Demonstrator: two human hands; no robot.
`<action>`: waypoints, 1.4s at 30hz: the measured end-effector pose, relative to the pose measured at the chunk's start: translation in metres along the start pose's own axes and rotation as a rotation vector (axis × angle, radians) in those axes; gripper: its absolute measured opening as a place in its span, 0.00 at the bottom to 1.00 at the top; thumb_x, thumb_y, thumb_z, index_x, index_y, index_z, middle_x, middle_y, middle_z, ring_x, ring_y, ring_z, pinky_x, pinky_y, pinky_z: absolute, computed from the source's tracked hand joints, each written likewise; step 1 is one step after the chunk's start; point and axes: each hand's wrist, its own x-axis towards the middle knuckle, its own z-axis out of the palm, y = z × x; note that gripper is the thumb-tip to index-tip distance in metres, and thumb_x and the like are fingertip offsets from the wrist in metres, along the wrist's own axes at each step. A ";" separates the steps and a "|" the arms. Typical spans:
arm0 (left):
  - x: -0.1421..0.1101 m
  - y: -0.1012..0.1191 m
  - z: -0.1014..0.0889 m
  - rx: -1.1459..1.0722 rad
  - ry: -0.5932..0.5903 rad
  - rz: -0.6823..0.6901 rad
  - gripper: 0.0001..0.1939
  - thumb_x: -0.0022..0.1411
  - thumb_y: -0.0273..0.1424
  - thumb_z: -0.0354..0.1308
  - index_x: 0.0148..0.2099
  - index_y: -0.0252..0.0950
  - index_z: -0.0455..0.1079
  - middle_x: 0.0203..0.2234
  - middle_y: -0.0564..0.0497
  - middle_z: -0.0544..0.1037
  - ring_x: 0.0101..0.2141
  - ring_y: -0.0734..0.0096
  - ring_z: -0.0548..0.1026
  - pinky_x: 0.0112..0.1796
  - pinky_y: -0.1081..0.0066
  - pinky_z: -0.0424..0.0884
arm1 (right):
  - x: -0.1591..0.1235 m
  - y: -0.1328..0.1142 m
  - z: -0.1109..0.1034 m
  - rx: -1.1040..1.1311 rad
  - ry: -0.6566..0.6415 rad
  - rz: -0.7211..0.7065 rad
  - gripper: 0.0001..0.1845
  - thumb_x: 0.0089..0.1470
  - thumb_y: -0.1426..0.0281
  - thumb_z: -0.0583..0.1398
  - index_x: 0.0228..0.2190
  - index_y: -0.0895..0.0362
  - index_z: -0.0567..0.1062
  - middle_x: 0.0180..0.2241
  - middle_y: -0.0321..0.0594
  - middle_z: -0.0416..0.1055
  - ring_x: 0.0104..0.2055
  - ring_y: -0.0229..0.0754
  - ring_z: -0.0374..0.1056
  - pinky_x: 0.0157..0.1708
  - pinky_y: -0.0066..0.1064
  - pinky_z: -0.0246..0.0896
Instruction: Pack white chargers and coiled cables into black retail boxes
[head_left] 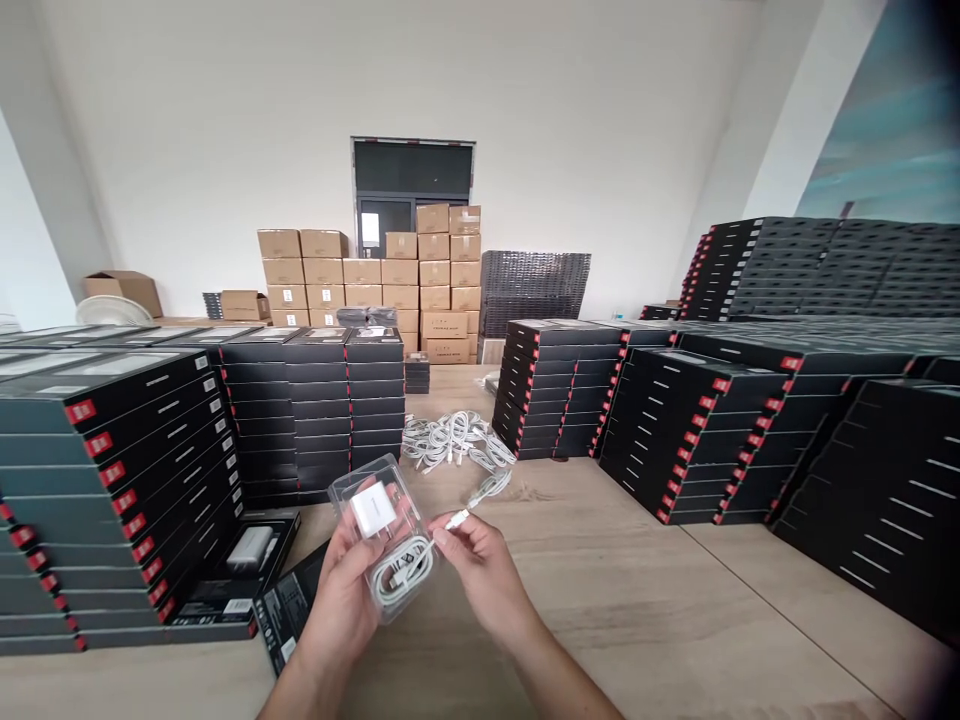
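My left hand [351,570] grips a clear plastic tray [397,478] from its left side, tilted above the table. A white charger block [373,508] sits in the tray's upper part, and a coiled white cable [403,575] lies in its lower part. At the tray's right edge, my right hand [476,555] pinches a white cable connector [457,519] between thumb and forefinger. Beyond my hands a tangled pile of white cables [454,438] lies on the table, with one strand trailing toward my right hand. Below my left forearm lies a black box [289,605], partly hidden.
Tall stacks of black boxes with red labels flank me on the left [150,440] and right [675,430] of the wooden table [600,590]. An open black box [251,550] with a white charger stands at left. Cardboard cartons [360,280] are piled at the back wall.
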 end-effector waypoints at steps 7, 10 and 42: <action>0.000 -0.001 -0.001 0.024 -0.010 -0.001 0.36 0.50 0.26 0.65 0.61 0.46 0.61 0.53 0.45 0.74 0.52 0.53 0.72 0.51 0.56 0.69 | 0.002 0.000 0.000 0.085 0.032 0.025 0.17 0.48 0.55 0.64 0.27 0.57 0.75 0.27 0.38 0.75 0.30 0.42 0.68 0.34 0.33 0.64; -0.002 -0.002 0.002 0.060 -0.001 0.030 0.36 0.49 0.27 0.67 0.60 0.45 0.62 0.52 0.45 0.76 0.53 0.55 0.72 0.53 0.59 0.67 | 0.002 0.001 0.000 -0.015 0.085 0.015 0.18 0.46 0.55 0.66 0.29 0.57 0.76 0.26 0.37 0.73 0.30 0.42 0.67 0.33 0.32 0.63; -0.006 -0.018 0.008 0.218 -0.097 0.007 0.35 0.49 0.29 0.67 0.59 0.43 0.62 0.47 0.45 0.78 0.47 0.57 0.76 0.47 0.64 0.69 | -0.005 -0.010 0.016 -0.321 0.102 -0.165 0.15 0.55 0.67 0.56 0.44 0.56 0.75 0.31 0.41 0.78 0.32 0.44 0.72 0.34 0.31 0.66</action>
